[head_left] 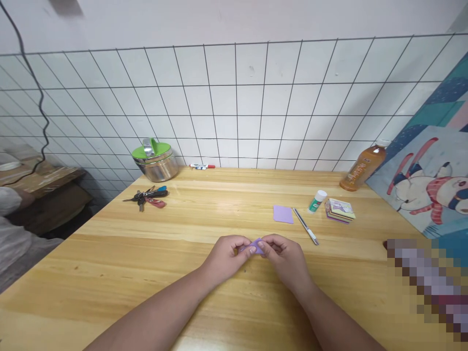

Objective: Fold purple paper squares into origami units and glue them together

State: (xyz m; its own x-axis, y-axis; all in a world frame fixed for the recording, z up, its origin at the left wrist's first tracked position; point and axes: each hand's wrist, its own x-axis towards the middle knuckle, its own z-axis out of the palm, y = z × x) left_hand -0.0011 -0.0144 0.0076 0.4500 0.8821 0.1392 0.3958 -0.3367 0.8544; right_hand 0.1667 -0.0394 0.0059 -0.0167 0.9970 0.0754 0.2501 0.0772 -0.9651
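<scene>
A small piece of purple paper (258, 247), which looks folded, is pinched between both my hands just above the wooden table. My left hand (229, 253) grips its left side with thumb and fingers. On the other side, my right hand (283, 256) holds it between thumb and forefinger. Much of the paper is hidden by my fingers. Beyond my right hand lies a flat purple paper square (282, 214). A slim utility knife (306, 226) rests slantwise beside that square. Farther right, a glue stick (317, 201) stands upright near a stack of patterned paper (340, 210).
A steel pot with a green lid (155, 161) stands at the back left, with a bunch of keys (148, 196) before it. A marker (202, 166) lies by the tiled wall. At the back right stands a bottle (363, 165); a person's sleeve (22, 253) shows far left.
</scene>
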